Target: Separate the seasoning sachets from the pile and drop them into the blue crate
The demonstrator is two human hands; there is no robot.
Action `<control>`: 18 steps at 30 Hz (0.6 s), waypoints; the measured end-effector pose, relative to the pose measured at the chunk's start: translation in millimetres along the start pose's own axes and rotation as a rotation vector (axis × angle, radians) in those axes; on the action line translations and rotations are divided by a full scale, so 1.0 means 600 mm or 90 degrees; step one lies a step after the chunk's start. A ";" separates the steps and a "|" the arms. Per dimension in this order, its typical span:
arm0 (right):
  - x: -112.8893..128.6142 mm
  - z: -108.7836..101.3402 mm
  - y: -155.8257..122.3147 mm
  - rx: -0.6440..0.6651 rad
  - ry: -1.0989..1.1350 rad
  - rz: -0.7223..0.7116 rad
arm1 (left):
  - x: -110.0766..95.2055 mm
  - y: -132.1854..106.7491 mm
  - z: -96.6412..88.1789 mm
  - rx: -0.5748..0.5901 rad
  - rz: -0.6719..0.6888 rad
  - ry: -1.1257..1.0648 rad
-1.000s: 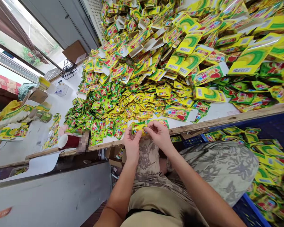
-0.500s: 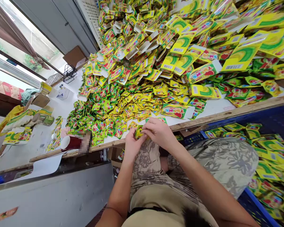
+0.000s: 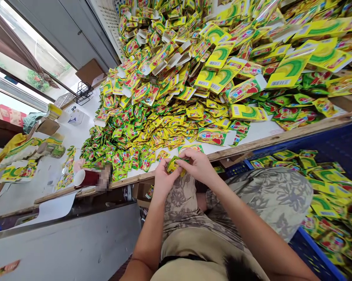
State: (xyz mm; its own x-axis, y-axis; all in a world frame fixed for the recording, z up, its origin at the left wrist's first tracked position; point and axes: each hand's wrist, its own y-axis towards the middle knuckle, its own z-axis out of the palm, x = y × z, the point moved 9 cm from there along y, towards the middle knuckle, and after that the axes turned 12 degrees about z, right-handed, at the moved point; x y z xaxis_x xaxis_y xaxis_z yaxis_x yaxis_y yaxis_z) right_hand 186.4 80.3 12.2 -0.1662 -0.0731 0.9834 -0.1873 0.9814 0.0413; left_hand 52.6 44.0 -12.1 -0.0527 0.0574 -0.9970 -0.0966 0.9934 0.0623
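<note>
Both my hands meet at the near edge of the table (image 3: pixel 260 134), over my lap. My left hand (image 3: pixel 163 180) and my right hand (image 3: pixel 197 166) are closed together on a small stack of yellow-green sachets (image 3: pixel 175 164), pinched between thumbs and fingers. Just beyond them a wide heap of loose sachets (image 3: pixel 140 132) covers the white tabletop. Flat yellow-green cartons (image 3: pixel 222 74) are piled high behind and to the right of the sachets.
A blue crate (image 3: pixel 334 156) with filled packs stands at my right, below the table edge. A red cup (image 3: pixel 86 177) lies near the edge at left. Packs, a bag and boxes (image 3: pixel 20 150) sit at the far left by a window.
My hands have squeezed the sachets closer together and drawn slightly toward me. The view shifted a little; the piles on the table have not moved.
</note>
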 end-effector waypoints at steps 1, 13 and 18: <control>0.003 0.005 -0.002 0.020 -0.008 -0.003 | 0.000 0.000 0.001 0.008 -0.006 0.006; -0.017 0.008 -0.014 -0.072 -0.113 0.008 | 0.008 -0.003 0.032 0.103 0.012 0.082; -0.021 -0.007 -0.031 -0.084 -0.143 -0.030 | 0.007 -0.007 0.049 0.130 -0.001 0.063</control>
State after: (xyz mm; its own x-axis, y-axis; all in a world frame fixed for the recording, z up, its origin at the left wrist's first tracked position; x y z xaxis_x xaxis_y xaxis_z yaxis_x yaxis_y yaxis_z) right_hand 196.0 63.7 -0.5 -0.3735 -0.1419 0.9167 -0.0750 0.9896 0.1226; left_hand 81.8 43.0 -18.0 -0.1512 0.0550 -0.9870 0.1063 0.9936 0.0391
